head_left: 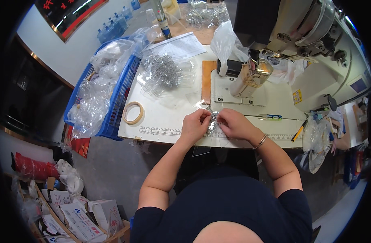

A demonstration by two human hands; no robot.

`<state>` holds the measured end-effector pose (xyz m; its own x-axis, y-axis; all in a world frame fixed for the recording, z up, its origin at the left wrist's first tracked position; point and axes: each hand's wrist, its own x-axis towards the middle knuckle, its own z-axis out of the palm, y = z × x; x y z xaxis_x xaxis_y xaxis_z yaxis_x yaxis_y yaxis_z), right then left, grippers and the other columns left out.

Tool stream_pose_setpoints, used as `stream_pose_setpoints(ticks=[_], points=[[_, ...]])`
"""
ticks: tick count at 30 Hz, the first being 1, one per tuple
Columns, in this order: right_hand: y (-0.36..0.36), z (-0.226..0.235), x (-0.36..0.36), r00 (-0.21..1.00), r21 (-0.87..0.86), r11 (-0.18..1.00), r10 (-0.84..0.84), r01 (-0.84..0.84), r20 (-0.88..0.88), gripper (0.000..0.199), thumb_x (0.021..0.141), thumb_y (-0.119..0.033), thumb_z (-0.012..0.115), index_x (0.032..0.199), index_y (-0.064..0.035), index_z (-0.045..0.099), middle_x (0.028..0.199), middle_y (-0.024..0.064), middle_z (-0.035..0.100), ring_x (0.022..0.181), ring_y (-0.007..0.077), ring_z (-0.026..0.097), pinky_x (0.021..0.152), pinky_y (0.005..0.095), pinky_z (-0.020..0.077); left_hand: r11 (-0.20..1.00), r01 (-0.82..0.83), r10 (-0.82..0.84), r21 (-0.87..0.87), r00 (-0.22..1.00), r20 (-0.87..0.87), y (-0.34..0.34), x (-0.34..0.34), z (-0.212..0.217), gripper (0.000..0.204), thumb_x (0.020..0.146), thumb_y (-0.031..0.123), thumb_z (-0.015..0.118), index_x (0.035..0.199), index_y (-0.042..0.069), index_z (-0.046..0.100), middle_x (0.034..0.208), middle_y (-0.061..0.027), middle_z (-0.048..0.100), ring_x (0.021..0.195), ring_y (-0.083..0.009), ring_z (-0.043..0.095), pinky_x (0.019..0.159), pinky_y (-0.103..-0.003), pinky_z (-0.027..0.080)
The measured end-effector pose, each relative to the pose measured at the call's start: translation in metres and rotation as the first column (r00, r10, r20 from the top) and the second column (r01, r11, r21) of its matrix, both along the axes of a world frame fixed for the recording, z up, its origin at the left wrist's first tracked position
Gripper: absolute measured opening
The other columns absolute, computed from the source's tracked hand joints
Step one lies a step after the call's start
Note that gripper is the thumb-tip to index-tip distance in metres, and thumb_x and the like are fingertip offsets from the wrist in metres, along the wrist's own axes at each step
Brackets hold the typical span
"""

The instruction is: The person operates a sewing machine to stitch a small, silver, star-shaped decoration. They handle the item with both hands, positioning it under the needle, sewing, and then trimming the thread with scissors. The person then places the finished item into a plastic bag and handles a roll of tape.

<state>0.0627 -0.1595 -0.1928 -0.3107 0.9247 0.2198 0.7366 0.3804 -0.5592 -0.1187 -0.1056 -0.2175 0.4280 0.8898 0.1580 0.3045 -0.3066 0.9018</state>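
Silver bunch (pixel 212 120) between our two hands

The bunch is at the near edge of the white tabletop (pixel 173 107), around the middle. Our left hand (pixel 194 126) has its fingers pinched together on the left of it. Our right hand (pixel 234 124) has its fingers curled and pinched on the right. The bunch is too small for us to tell its exact shape.

To do this well, we think we should use soft, small pinches. One hand can hold firmly while the other works the shiny bits. If we tug too hard, thin parts might bend or tangle. The edge is very near, so a dropped bit could fall to the floor; working a little farther in looks safer.

The bunch looks bright and crinkly. Far to the left, a silver heap (pixel 164 72) looks spiky and messy, with thin, see-through plastic (pixel 148 84) around it. The tape roll (pixel 126 113) on the left is a smooth, tan ring. Farther off, a flat, orange-brown strip (pixel 209 83) has straight sides. To its right stands the hard metal sewing machine (pixel 250 79). The blue basket (pixel 121 83) at the left has little holes in its stiff sides.
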Motion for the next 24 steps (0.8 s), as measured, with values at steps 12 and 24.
stream_pose_setpoints(ticks=[12, 24], points=[[0.021, 0.016, -0.014, 0.741, -0.014, 0.958, 0.232, -0.288, 0.63, 0.009, 0.077, -0.012, 0.056, 0.074, -0.0042, 0.06, 0.07, 0.008, 0.059, 0.073, 0.0251, 0.062, 0.065, 0.0396, 0.0516, 0.999, 0.006, -0.006, 0.046, 1.0, 0.007, 0.003, -0.003, -0.005, 0.011, 0.081, 0.005, 0.064, 0.091, 0.0, 0.064, 0.075, -0.0078, 0.068, 0.065, -0.0111, 0.064, 0.062, -0.024, 0.051], [0.033, 0.01, 0.001, 0.83, 0.171, 0.884, 0.32, -0.435, 0.457, 0.015, 0.072, -0.012, 0.061, 0.082, -0.0041, 0.053, 0.078, 0.0093, 0.055, 0.068, 0.0244, 0.058, 0.058, 0.0357, 0.0483, 0.997, 0.019, -0.022, 0.069, 0.999, 0.04, 0.004, -0.004, -0.008, 0.011, 0.081, 0.005, 0.064, 0.091, -0.001, 0.064, 0.075, -0.0089, 0.068, 0.063, -0.0118, 0.064, 0.061, -0.025, 0.051]])
